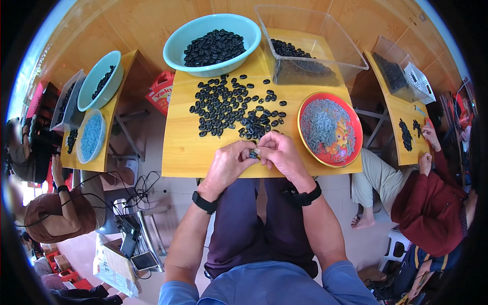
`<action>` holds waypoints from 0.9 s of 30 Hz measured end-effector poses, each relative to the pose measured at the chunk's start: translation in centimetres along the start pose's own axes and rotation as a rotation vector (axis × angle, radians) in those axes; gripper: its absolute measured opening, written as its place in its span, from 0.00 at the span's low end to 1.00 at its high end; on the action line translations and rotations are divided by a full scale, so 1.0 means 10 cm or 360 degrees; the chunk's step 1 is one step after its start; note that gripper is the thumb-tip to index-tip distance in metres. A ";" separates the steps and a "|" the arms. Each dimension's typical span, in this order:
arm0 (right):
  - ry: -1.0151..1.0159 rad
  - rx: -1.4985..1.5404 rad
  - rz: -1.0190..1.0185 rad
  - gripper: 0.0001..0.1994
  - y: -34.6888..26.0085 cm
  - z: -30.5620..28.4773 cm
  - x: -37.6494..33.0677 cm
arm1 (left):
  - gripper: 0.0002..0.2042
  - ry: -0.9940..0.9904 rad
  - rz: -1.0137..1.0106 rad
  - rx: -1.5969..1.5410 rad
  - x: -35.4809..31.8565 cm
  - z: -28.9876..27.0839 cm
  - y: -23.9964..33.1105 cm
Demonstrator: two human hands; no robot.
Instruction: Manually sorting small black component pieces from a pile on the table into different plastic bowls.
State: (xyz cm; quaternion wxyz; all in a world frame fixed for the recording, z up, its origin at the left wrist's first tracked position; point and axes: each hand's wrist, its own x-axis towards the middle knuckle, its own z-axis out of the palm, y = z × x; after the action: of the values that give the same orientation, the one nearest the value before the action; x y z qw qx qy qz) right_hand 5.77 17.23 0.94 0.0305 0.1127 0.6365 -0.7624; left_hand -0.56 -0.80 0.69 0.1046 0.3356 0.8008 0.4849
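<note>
In the head view, the left hand and the right hand meet just below the middle of the frame, at the near edge of a yellow wooden table. Both hands are curled, fingertips pressed together around a small black ring, which they pinch between them. Each wrist wears a black band.

Just above the hands, in the centre of the frame, a loose pile of black rings is spread over the table. Higher up, a light blue bowl holds more of the same black pieces, and to its right a clear plastic bin holds another dark heap. At centre right, a round red plate carries a mound of small grey parts.

At the left and right edges of the frame, other people sit at similar tables with bowls and bins; one person in a dark red top handles black pieces at the right.
</note>
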 end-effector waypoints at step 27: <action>-0.0004 -0.0048 0.0097 0.04 -0.07 0.04 0.00 | 0.12 -0.0001 -0.0065 0.0023 -0.01 0.02 0.02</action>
State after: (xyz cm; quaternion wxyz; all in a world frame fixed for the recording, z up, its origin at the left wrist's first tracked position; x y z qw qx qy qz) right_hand 5.56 16.98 1.71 0.0563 0.1306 0.6441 -0.7516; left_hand -0.30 -0.72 0.74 0.1123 0.3202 0.8109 0.4767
